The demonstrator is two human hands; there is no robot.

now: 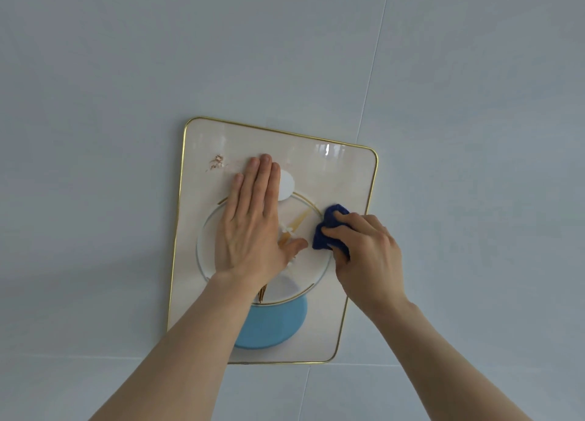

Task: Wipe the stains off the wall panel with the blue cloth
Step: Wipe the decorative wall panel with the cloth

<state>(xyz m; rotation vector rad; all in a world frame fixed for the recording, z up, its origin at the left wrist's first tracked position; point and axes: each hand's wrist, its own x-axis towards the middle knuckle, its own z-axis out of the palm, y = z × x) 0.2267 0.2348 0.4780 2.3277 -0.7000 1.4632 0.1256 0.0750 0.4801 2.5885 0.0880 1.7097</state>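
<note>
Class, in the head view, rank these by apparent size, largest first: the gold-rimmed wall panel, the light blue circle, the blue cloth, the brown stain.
1. Wall panel
2. Light blue circle, partly hidden
3. Blue cloth, bunched in the right hand
4. Brown stain

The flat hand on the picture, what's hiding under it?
The left hand covers part of the wall panel: its ring, white disc and gold streaks. Whether stains lie underneath cannot be seen; a brownish stain shows beside it.
</note>
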